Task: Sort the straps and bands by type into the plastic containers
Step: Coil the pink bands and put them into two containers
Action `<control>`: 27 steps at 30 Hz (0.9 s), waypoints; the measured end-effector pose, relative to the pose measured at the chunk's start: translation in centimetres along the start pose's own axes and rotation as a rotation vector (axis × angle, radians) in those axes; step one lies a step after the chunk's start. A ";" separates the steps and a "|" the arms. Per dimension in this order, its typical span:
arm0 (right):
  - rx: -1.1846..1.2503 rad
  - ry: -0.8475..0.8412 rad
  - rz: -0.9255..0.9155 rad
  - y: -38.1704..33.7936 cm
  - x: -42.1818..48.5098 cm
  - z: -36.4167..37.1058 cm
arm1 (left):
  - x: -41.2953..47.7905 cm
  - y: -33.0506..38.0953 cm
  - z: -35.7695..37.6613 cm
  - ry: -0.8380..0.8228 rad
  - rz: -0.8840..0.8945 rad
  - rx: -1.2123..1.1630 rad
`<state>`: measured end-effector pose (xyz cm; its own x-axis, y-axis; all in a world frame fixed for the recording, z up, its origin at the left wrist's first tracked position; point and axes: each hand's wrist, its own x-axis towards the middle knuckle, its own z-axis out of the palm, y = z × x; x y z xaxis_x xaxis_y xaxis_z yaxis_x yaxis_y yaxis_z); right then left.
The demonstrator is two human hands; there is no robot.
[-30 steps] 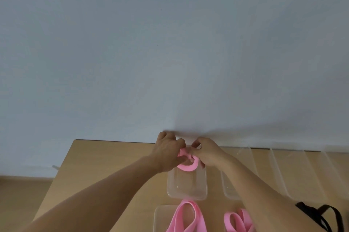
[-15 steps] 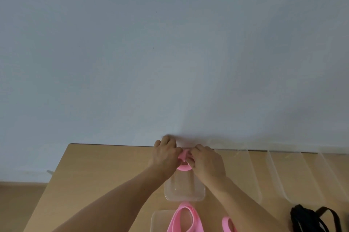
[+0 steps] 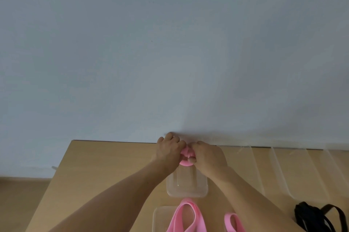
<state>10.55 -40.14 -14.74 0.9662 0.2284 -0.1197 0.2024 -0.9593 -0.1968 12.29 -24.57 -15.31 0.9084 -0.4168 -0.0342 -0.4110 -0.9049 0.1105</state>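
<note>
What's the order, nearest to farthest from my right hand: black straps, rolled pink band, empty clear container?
1. Rolled pink band, in the grip of the right hand.
2. Empty clear container, directly beneath the wrist.
3. Black straps, bottom right of the head view.

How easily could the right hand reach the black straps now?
Probably yes, once freed: the right hand and left hand both grip a pink band, but nothing covers the black straps or blocks the way.
</note>
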 end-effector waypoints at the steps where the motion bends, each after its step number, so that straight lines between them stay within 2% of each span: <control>1: -0.010 0.006 0.002 0.0 0.0 0.0 | 0.1 0.0 0.0 -0.006 0.000 0.019; 6: -0.050 0.130 0.002 0.4 -0.2 0.8 | 0.4 0.3 -0.2 -0.007 -0.016 -0.011; 8: -0.066 0.166 0.008 0.5 0.0 1.0 | 0.5 0.1 0.7 0.054 -0.015 -0.053; 12: -0.071 0.159 0.038 0.2 0.0 1.3 | -0.3 -0.5 0.9 0.089 0.043 -0.111; 16: -0.072 0.187 0.101 -0.4 0.0 1.2 | -0.8 -0.6 0.7 0.111 0.030 0.027; 22: -0.097 0.128 0.179 -1.0 0.3 1.4 | -0.1 -0.2 0.2 -0.042 -0.044 0.129; 27: -0.037 0.168 0.112 -0.7 -0.3 1.0 | -0.2 0.1 -0.6 -0.095 -0.090 0.160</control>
<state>9.95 -39.35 -15.51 0.9954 0.0920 0.0262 0.0950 -0.9834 -0.1548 12.09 -24.49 -14.72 0.9337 -0.3329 -0.1317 -0.3424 -0.9379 -0.0565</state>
